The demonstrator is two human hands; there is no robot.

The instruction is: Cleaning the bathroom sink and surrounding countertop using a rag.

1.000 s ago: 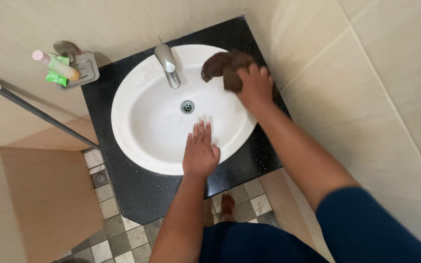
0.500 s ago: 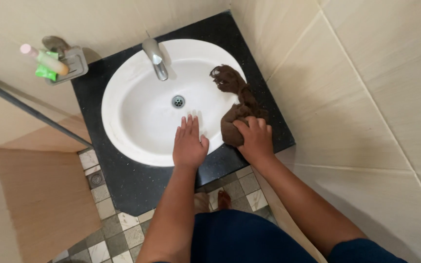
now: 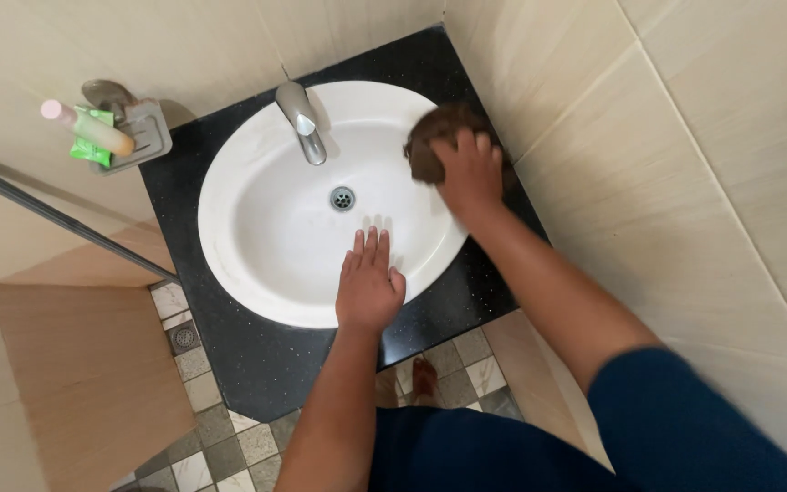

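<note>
Work in hand: wiping a white oval washbasin [image 3: 257,228] and the black speckled counter [image 3: 257,355] it sits in, with a brown cloth [image 3: 430,137].
Right hand [image 3: 471,173]: fingers curled and clamped on the bunched cloth, pressing it onto the basin's far right rim, just beside the tiled side wall [image 3: 685,182].
Left hand [image 3: 369,284]: flat, fingers together and stretched out, palm resting on the near inner slope of the bowl; it holds nothing.
Cloth position: on the rim, right of the chrome tap [image 3: 302,123] and well apart from the drain [image 3: 342,198].
Looks done: the bowl shows white, with no smears I can make out (any wet film is too faint to tell).
Looks left: the rim behind the tap and along the left, and the counter's front and left strips, as far as I can judge.
Nearby: a small wall shelf [image 3: 143,137] with a toothbrush and a green item, untouched.
</note>
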